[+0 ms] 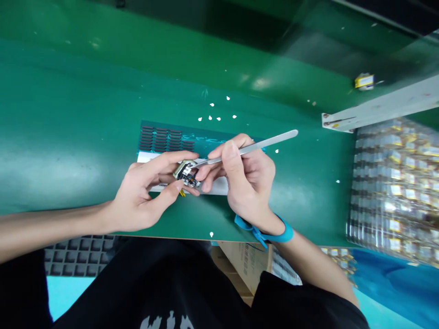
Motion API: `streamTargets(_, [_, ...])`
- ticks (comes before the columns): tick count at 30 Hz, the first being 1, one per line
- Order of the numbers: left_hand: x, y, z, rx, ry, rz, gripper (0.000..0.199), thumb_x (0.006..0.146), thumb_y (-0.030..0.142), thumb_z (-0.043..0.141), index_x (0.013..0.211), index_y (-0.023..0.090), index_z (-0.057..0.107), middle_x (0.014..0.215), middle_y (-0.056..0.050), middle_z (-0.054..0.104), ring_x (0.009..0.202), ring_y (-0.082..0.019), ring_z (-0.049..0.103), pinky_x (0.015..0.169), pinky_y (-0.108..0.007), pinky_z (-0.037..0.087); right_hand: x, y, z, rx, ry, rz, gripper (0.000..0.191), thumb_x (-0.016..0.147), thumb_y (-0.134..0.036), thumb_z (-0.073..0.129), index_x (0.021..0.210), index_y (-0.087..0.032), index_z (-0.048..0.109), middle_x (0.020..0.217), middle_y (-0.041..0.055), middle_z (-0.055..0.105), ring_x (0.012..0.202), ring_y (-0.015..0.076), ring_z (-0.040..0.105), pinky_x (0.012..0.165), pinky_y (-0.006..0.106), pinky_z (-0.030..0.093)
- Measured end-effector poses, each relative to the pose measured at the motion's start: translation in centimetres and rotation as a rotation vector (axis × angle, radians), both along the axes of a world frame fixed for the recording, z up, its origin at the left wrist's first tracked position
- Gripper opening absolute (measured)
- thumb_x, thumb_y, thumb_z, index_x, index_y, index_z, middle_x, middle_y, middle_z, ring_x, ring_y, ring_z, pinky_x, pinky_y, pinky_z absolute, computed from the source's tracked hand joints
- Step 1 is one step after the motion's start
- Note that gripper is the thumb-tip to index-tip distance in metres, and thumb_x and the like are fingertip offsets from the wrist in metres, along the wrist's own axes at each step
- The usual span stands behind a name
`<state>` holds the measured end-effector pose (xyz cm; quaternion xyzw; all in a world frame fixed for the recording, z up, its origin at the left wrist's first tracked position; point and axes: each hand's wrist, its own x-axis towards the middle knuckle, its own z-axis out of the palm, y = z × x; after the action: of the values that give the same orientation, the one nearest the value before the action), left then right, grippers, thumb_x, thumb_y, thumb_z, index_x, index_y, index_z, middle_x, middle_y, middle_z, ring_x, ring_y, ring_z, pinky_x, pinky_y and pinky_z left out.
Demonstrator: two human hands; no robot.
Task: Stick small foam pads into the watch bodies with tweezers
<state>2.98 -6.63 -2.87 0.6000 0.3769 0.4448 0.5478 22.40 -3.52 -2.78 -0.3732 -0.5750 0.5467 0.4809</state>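
Between thumb and fingers, my left hand (147,192) grips a small electronic module (187,173) with black, silver and yellowish parts. My right hand (245,176) holds metal tweezers (269,142) in a pinch, their tip at the top face of the module. The right fingertips are close against the module's right side. A blue strap (283,232) circles the right wrist. Below the hands lies a white sheet (219,186), partly covered by them. Behind it, a dark mat (147,124) bears rows of small dark strips (168,138).
Small white pieces (218,119) are scattered on the green table (68,114). At the right stand stacked clear trays (394,187) of modules beside a white bar (384,107). A yellow-and-white module (365,82) lies at the back right. Below the front edge are a black compartment tray (77,257) and a cardboard box (245,265).
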Motion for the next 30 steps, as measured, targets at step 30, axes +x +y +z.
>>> streamTargets(30, [0.16, -0.09, -0.17, 0.025, 0.035, 0.023, 0.031, 0.099, 0.018, 0.066, 0.13, 0.019, 0.068, 0.109, -0.008, 0.082, 0.087, -0.021, 0.082, 0.082, -0.028, 0.07, -0.21, 0.2, -0.32, -0.055, 0.048, 0.02, 0.027, 0.106, -0.048, 0.059, 0.093, -0.025, 0.057, 0.072, -0.0041, 0.076, 0.049, 0.0107, 0.07, 0.047, 0.021, 0.059])
